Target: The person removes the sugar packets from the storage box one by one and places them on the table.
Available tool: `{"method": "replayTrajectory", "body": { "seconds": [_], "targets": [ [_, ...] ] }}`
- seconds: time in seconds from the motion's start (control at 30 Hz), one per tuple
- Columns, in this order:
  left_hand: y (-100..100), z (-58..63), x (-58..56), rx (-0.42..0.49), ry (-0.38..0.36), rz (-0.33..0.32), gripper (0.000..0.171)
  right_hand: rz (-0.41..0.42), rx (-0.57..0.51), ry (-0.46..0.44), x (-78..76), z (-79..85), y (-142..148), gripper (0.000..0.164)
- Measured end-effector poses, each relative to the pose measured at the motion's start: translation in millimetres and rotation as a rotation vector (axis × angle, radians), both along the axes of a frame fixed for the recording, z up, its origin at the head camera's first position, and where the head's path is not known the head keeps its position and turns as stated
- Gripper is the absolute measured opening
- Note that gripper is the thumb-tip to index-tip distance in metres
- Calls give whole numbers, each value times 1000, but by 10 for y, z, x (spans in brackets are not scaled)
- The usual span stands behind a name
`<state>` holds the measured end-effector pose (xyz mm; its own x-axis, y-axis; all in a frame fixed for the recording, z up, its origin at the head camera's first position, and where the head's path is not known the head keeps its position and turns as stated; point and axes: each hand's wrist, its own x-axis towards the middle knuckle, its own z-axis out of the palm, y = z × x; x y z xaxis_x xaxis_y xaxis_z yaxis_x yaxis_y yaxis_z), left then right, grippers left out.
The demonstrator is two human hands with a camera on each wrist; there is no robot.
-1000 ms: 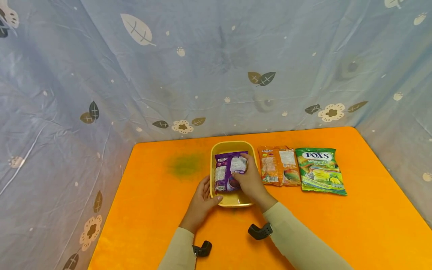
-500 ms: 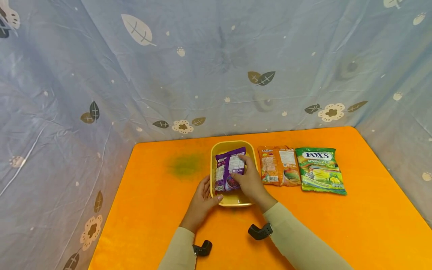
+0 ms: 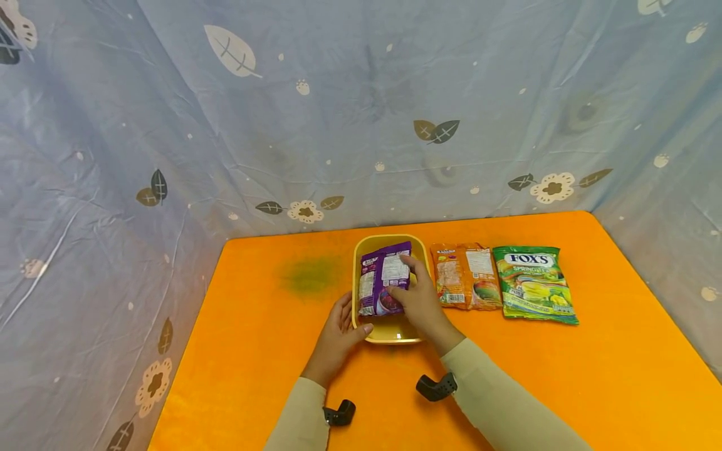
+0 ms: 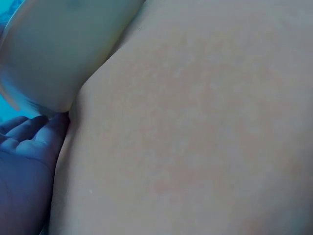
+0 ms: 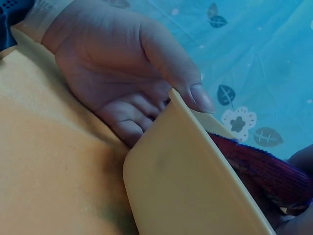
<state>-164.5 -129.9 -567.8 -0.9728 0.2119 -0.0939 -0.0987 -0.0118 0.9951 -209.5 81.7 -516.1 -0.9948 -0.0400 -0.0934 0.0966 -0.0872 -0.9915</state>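
A purple candy bag [image 3: 369, 282] lies inside a yellow plastic tub [image 3: 393, 338], leaning at a slant with its printed back up. My right hand [image 3: 420, 300] pinches the bag's right side, fingers on its upper part and thumb lower down. At the tub's near left corner, my left hand [image 3: 333, 341] grips the wall, thumb over the rim. The right wrist view shows this left thumb hooked over the tub's [image 5: 171, 161] edge, fingers outside and underneath. The left wrist view catches the tub [image 4: 58, 54] and a few fingertips beneath it.
Right of the tub lie an orange candy bag [image 3: 465, 279] and a green candy bag [image 3: 536, 285], side by side on the orange table [image 3: 254, 351]. A patterned blue-grey curtain [image 3: 338, 125] surrounds the table's back and sides.
The purple bag has tilted and slid slightly away from me inside the tub, held by my right hand. My left hand keeps its place on the tub; the other bags stay put.
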Motion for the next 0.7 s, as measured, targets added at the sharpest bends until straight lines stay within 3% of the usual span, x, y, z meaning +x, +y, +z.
{"method": "replayTrajectory", "body": {
  "seconds": [0.27, 0.5, 0.7],
  "targets": [
    [-10, -6, -2, -5, -18, 5, 89, 25, -86, 29, 23, 19, 31, 71],
    [-18, 17, 5, -13, -22, 3, 91, 26, -97, 61, 31, 30, 73, 72],
    [-22, 7, -2, -17, -25, 0, 93, 39, -159, 92, 36, 126, 110, 73]
  ]
}}
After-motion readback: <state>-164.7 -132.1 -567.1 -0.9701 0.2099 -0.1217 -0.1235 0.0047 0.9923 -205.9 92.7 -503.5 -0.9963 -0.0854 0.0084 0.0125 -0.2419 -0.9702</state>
